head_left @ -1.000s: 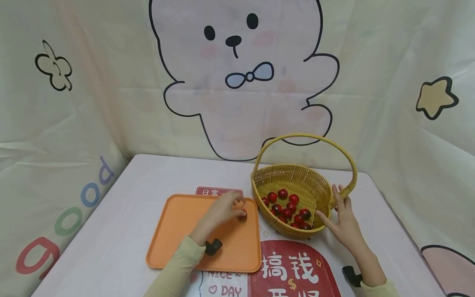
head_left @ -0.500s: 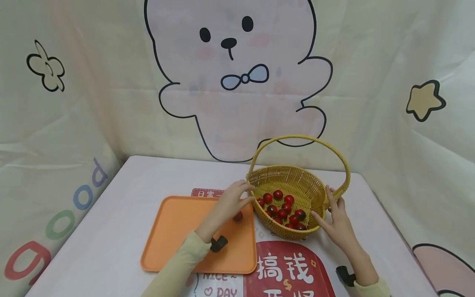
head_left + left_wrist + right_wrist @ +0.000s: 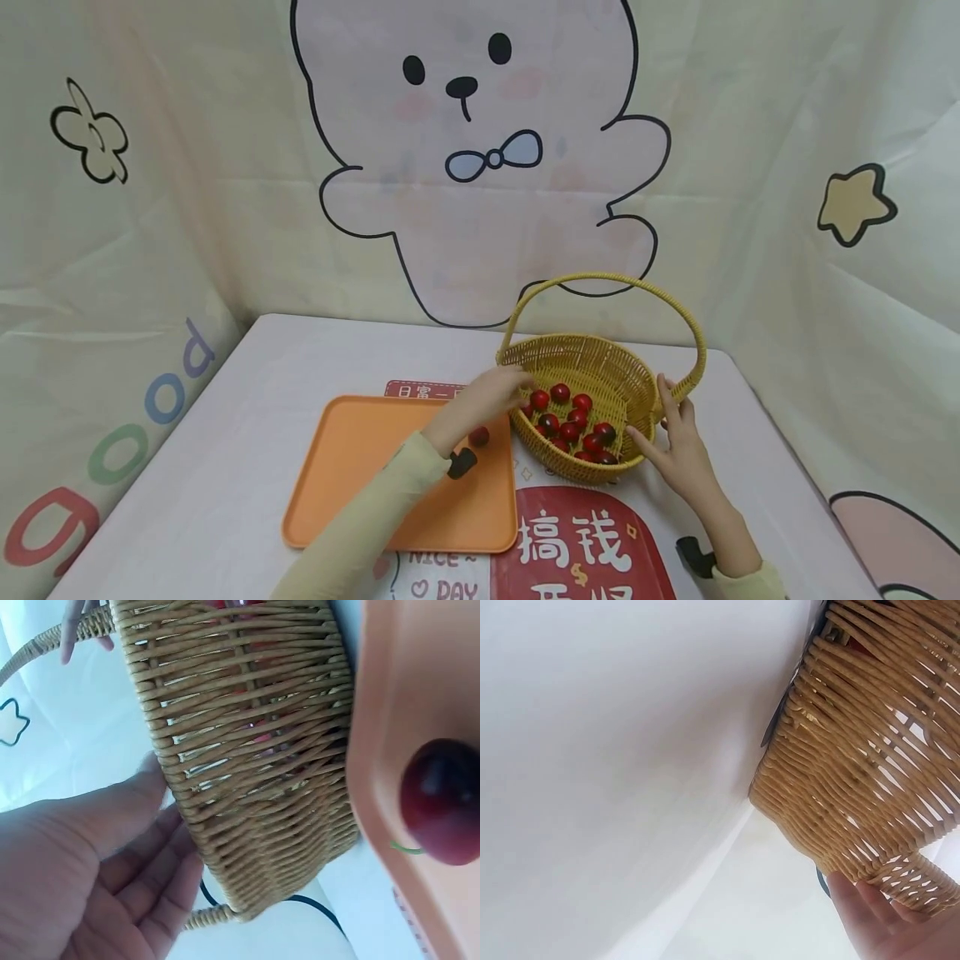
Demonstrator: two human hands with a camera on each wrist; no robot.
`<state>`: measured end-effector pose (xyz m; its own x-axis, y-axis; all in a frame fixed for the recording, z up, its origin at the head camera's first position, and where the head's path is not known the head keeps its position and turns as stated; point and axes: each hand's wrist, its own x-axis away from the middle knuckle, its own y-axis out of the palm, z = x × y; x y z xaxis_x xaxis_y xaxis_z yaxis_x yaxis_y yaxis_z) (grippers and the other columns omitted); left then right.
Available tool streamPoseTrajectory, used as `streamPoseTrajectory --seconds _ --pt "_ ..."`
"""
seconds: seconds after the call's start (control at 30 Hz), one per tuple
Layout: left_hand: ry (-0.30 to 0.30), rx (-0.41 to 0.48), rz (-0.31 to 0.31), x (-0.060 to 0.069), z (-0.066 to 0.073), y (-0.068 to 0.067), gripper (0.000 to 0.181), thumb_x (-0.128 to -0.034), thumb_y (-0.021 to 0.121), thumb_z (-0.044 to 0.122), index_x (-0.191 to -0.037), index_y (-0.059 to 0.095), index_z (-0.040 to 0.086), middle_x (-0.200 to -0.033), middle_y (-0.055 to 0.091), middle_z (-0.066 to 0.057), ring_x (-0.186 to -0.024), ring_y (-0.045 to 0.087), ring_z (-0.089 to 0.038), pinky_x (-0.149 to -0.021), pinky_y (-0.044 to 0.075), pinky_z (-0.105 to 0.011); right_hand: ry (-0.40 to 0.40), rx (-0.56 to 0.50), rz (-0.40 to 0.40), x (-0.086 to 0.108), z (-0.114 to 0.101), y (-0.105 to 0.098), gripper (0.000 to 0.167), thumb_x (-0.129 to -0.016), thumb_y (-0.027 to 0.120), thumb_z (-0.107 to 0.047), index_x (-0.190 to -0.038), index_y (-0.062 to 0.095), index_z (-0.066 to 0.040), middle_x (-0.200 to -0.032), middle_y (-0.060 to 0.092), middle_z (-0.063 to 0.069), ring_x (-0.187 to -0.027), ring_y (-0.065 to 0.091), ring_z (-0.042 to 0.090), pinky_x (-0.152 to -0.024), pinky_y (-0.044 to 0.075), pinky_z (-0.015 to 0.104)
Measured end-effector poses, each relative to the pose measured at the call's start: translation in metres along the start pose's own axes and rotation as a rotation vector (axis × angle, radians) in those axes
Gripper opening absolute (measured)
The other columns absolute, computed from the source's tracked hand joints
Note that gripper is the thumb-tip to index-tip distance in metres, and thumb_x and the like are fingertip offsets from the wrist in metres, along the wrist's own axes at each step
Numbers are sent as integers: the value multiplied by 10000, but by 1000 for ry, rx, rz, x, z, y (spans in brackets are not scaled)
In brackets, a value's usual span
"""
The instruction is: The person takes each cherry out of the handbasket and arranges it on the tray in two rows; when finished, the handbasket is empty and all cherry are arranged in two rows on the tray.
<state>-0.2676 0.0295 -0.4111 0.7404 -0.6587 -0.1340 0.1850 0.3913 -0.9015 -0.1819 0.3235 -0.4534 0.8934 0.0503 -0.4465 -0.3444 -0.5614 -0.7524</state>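
Note:
A yellow woven basket (image 3: pixel 592 471) with a tall arched handle stands on the table, with several dark red cherries (image 3: pixel 568 432) inside. My left hand (image 3: pixel 491 396) reaches over its left rim. In the left wrist view, that hand's (image 3: pixel 112 862) thumb and fingertips pass behind the rim, so whether they hold anything is hidden. My right hand (image 3: pixel 682 450) touches the basket's right side by the handle's base, fingers spread. The right wrist view shows its fingers (image 3: pixel 855 907) against the woven wall. One cherry (image 3: pixel 479 436) lies on the orange tray (image 3: pixel 352 475), below my left wrist.
The tray lies directly left of the basket on a white table (image 3: pixel 210 475). A printed red and white mat (image 3: pixel 585 550) lies partly under the tray. A fabric backdrop (image 3: pixel 720 125) with cartoon drawings rises behind and on both sides.
My left hand has moved right, from above the tray to over the basket's left rim. The right hand stays at the basket. The whole head view has shifted slightly.

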Motion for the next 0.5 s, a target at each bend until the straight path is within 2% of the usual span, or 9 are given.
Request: streamPoseTrajectory --seconds 0.17,0.37,0.5 --pt "-29 -32 -87 -9 7 -4 277 -846 671 151 -1121 662 123 -1031 659 9 -986 586 -120 -896 474 -265 -2 -6 3 0 1 1 989 -772 741 -93 -1502 85 -213 -1409 202 281 -1149 428 484 -816 445 608" --pt "-69 -61 -223 -15 17 -14 177 -873 634 113 -1045 674 122 -911 651 32 -798 558 -101 -735 481 -220 -6 -1 3 0 2 1 989 -775 740 -97 -1502 79 -213 -1413 202 277 -1146 434 474 -811 457 593" --pt "-103 -101 -302 -19 21 -20 188 -867 643 135 -1055 655 130 -901 620 43 -776 519 -107 -680 450 -229 2 7 1 0 0 1 992 -777 740 -106 -1502 72 -214 -1410 205 282 -1136 440 473 -808 460 590"
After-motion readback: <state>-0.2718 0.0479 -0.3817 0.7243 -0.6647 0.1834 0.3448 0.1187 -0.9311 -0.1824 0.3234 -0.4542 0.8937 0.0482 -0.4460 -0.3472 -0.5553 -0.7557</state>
